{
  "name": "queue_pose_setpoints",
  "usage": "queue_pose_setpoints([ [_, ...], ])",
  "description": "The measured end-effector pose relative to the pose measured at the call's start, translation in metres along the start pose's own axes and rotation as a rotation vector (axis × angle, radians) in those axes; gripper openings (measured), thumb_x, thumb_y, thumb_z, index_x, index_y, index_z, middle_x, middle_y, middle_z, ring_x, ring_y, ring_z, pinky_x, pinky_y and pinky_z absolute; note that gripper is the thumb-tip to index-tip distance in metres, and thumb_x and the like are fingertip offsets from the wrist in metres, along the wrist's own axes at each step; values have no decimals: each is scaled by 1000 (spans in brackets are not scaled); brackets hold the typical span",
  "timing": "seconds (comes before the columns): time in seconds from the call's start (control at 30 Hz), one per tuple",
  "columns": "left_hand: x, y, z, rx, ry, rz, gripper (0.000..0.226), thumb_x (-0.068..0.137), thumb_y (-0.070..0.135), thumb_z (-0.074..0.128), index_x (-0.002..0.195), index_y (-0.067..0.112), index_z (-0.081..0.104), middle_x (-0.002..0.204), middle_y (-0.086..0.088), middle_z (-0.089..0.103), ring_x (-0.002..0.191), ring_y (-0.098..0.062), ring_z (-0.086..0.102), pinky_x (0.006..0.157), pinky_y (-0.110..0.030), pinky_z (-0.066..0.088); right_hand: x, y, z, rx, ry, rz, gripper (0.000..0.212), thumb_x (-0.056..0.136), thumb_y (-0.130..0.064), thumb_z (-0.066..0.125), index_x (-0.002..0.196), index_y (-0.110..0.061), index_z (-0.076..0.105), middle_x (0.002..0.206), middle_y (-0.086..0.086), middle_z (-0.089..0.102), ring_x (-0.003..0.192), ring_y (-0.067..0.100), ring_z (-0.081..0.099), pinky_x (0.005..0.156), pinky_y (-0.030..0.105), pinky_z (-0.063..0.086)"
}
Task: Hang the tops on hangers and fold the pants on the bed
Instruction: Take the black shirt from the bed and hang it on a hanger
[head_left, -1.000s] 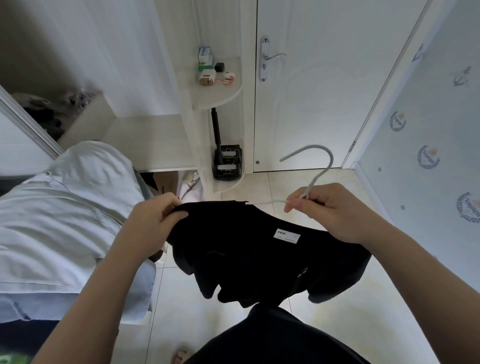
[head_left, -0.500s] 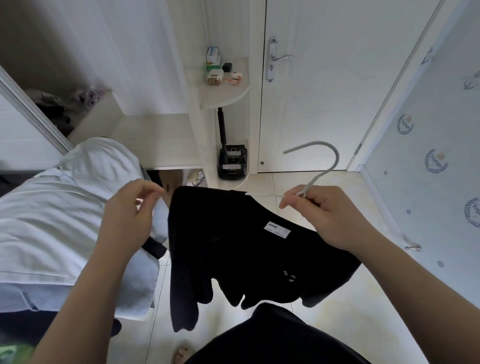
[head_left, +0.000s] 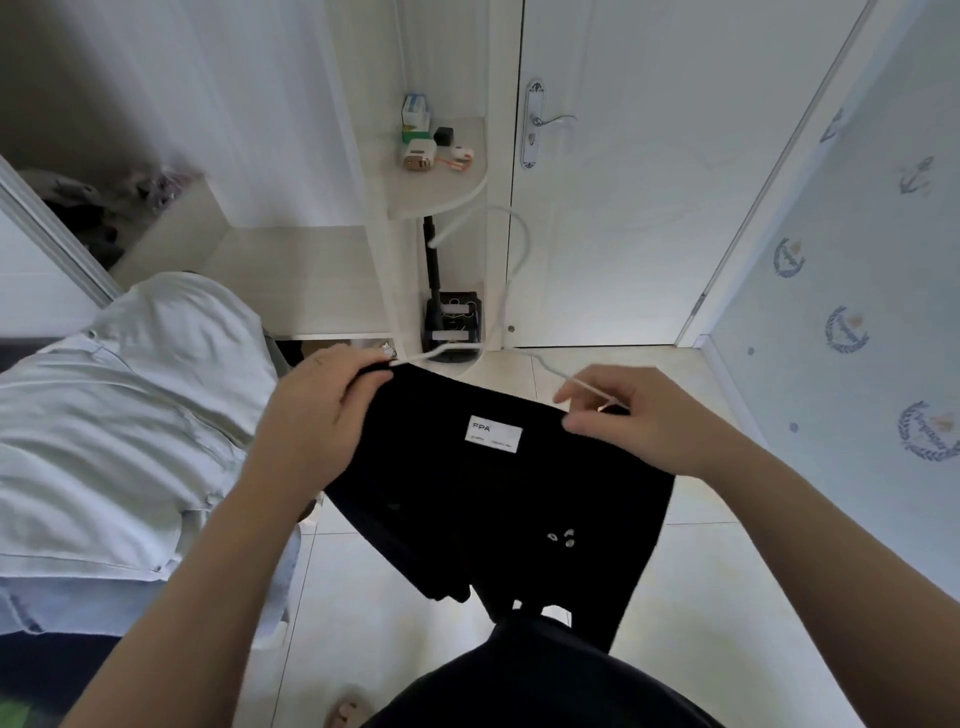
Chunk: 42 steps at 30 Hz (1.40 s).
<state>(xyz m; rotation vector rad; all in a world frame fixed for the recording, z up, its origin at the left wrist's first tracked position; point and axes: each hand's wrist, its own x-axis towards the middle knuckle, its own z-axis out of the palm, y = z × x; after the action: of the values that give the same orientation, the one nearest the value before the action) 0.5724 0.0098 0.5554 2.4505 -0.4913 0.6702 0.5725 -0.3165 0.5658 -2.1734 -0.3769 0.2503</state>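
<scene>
1. Gripping the top (head_left: 483, 499) at 10 o'clock, left hand (head_left: 322, 415) curls over cloth and hanger (head_left: 524, 247).
2. Right hand (head_left: 639, 421) pinches hanger wire at 2 o'clock.
3. Bed (head_left: 31, 597) edges in at 9 o'clock; floor (head_left: 727, 597) open at 4.

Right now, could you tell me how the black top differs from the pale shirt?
The black top is dark, gripped by the left hand while the right hand pinches its white hanger; the pale shirt is light and lies untouched. The black top shows a white label; the pale shirt shows none. Both are garments.
</scene>
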Motion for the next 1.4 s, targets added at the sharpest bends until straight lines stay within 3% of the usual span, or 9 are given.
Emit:
queue_pose_setpoints([
  [0.13,3,-20,-13,-59,44,-34,17,97,22,55,110,24,65,100,25,65,93,5,61,88,3,33,-10,60,-14,-86,-115,244,10,90,-14,70,99,-19,71,94,2,73,94,21,70,90,40,54],
  [0.23,2,-27,-17,-127,16,-75,38,97,12,63,104,48,52,99,42,60,94,21,57,82,4,35,-8,80,-20,-160,-32,332,10,94,-8,63,94,-5,72,87,16,72,87,34,69,83,50,58],
  [0.47,-1,-39,-15,-59,-35,-71,25,93,8,68,97,31,59,93,38,61,77,1,62,67,-1,38,-5,38,-30,-85,567,88,18,87,-19,69,76,-33,68,74,-14,68,74,3,63,66,11,43],
  [0.6,5,-35,-19,-199,107,-152,25,94,28,66,94,51,56,89,29,65,75,3,62,68,-2,40,-13,12,-26,-55,400,-166,22,84,-29,73,103,-35,63,112,-17,65,112,4,61,95,18,45],
  [0.7,13,-32,-20,-307,165,-153,15,90,37,63,91,52,59,86,26,67,78,8,64,72,-4,44,-9,7,-32,-11,263,-71,60,78,-49,75,130,-41,46,121,-29,56,114,-7,55,90,10,46],
  [0.8,24,-24,-16,-366,78,-124,12,88,37,64,91,49,63,86,23,70,80,6,66,72,-6,47,0,-2,-36,-199,239,-93,12,95,-43,61,105,-50,58,96,-24,65,91,-3,61,72,15,43],
  [1.03,39,-13,-14,-284,54,-26,25,89,38,65,102,57,57,99,34,65,94,13,61,81,1,40,2,-22,-38,-152,382,-257,24,96,-35,47,76,-28,59,68,-7,59,63,3,55,60,9,39],
  [1.23,27,-43,-3,-147,96,-194,43,94,13,67,130,30,50,117,14,57,99,-11,60,90,-29,48,0,-18,-60,-93,439,-210,33,99,-16,55,71,-31,62,70,-11,64,67,1,58,63,7,39],
  [1.4,32,-47,-9,-93,195,-184,13,99,26,57,111,31,56,86,26,63,78,6,59,72,-1,38,7,-19,-75,-76,404,-189,33,99,-11,55,73,-28,66,68,-10,65,65,1,59,62,7,40],
])
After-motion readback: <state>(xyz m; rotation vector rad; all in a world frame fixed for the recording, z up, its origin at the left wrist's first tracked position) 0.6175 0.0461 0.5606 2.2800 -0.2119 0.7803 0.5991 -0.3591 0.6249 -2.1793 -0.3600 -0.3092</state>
